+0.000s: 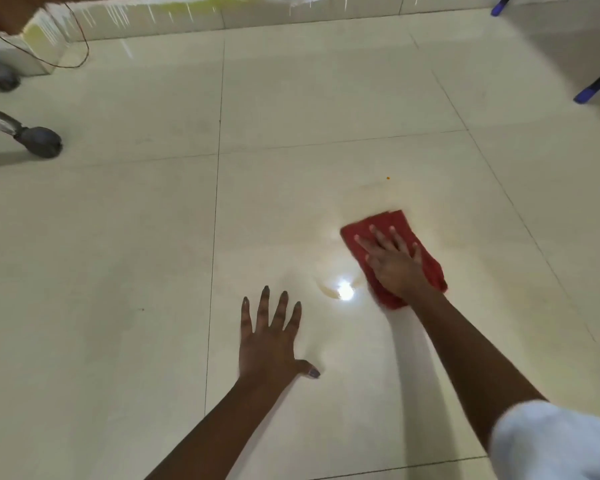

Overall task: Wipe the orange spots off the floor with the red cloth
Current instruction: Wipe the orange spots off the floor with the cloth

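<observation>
A folded red cloth (397, 223) lies flat on the cream tiled floor (326, 98), right of centre. My right hand (394, 263) presses down on it with fingers spread. My left hand (271, 337) rests flat on the tile to the left, fingers apart and holding nothing. One small orange spot (388, 178) sits on the floor beyond the cloth. A faint yellowish smear (326, 289) curves beside a bright light glare between my hands.
Two chair casters (40, 142) (2, 77) on metal legs stand at the far left. A thin cable (80, 60) loops near the wall base at the top left. Blue-tipped legs (593, 88) (499, 6) angle in at the top right.
</observation>
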A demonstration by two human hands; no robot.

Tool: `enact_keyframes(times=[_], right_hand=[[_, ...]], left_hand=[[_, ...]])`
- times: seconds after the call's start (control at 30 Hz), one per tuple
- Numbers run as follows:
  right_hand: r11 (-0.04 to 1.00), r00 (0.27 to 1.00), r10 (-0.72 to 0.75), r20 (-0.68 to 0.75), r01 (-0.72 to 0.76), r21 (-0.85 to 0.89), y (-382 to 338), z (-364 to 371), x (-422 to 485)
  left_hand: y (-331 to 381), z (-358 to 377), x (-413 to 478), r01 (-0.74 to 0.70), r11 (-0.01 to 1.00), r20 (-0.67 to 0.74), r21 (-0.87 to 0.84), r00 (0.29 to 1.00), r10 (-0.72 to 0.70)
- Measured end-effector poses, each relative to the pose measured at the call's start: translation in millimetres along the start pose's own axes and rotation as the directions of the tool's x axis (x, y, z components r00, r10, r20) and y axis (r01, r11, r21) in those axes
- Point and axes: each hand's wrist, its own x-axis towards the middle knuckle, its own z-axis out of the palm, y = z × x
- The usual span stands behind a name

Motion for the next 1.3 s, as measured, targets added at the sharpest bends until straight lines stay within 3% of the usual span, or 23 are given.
enact_keyframes(times=[0.07, 0.13, 0.2, 0.23, 0.37, 0.4, 0.53, 0.63, 0.7, 0.77, 0.8, 0.9, 0.97, 1.07, 1.13, 1.17, 1.3], right_hand=[[1.0, 1.0, 0.0, 0.024, -0.001, 0.024, -37.5, 2.0, 11.3], [0.984, 0.981, -0.181, 0.07, 0.18, 0.02, -72.7, 18.5, -12.2], [0.948, 0.947, -0.317, 0.041, 0.317, 0.013, -60.5, 36.2, -53.1], [0.948, 0.948, -0.319, 0.001, 0.319, 0.008, -38.6, 35.3, -66.4], [0.997, 0.997, 0.061, -0.047, -0.059, 0.051, 10.8, 12.6, -36.8], [0.995, 0.996, 0.078, -0.038, -0.075, 0.066, -1.7, 11.4, -29.4], [0.963, 0.958, -0.269, 0.094, 0.267, 0.04, -55.8, 33.8, -74.7], [0.937, 0.935, -0.349, 0.063, 0.35, -0.006, -9.1, 40.5, -128.0], [0.977, 0.978, -0.206, 0.037, 0.208, -0.052, 26.0, 34.4, -118.4], [1.0, 1.0, 0.016, 0.018, -0.016, 0.021, 33.8, 21.7, -95.9], [0.997, 0.999, 0.048, 0.007, -0.048, 0.053, 24.6, 19.5, -91.5], [0.987, 0.984, -0.159, 0.085, 0.159, 0.015, 5.2, 33.8, -131.4], [0.972, 0.97, -0.233, 0.064, 0.231, 0.037, 40.2, 48.2, -181.6], [0.998, 0.994, 0.02, -0.105, -0.014, 0.054, 113.7, 39.4, -196.6], [0.959, 0.962, 0.267, -0.061, -0.259, 0.114, 131.0, 27.1, -178.8], [0.944, 0.95, 0.31, -0.031, -0.304, 0.128, 126.3, 26.0, -176.1], [0.996, 0.996, -0.056, 0.065, 0.051, 0.069, 87.2, 51.1, -232.7]], left_hand=[[0.3, -0.4, 0.0, 0.004, 1.0, 0.003, 0.002, 1.0, -0.004], [0.9, -1.4, -0.6, 0.008, 1.0, -0.003, 0.0, 1.0, -0.008], [-0.3, -1.3, -0.3, 0.016, 1.0, -0.004, -0.006, 1.0, -0.016], [-0.3, -1.6, -0.6, 0.018, 1.0, -0.003, -0.005, 1.0, -0.018], [7.2, -4.1, -2.1, 0.042, 0.999, 0.014, -0.02, 0.999, -0.042], [10.4, -3.9, -3.2, 0.059, 0.998, 0.017, -0.028, 0.998, -0.059], [17.6, -4.6, -13.3, 0.138, 0.985, 0.036, -0.106, 0.99, -0.135], [24.1, -6.5, -22.0, 0.118, 0.987, 0.038, -0.112, 0.993, -0.114], [32.5, -7.5, -24.3, 0.04, 0.996, 0.024, -0.083, 0.999, -0.038], [43.3, -7.5, -25.1, -0.03, 0.997, 0.008, -0.065, 1.0, 0.03], [48.4, -8.2, -25.7, -0.05, 0.997, 0.007, -0.062, 0.999, 0.051], [60.8, -5.4, -33.1, -0.083, 0.995, 0.026, -0.064, 0.996, 0.085], [72.9, -2.3, -39.5, -0.124, 0.991, 0.029, -0.057, 0.992, 0.125], [96.5, -0.2, -43.3, -0.227, 0.973, 0.021, -0.047, 0.973, 0.228], [114.3, -0.1, -43.9, -0.282, 0.959, 0.016, -0.022, 0.959, 0.282], [123.5, -0.6, -44.4, -0.3, 0.954, 0.012, 0.006, 0.954, 0.3], [134.2, -1.9, -45.5, -0.326, 0.945, 0.022, 0.037, 0.945, 0.325]])
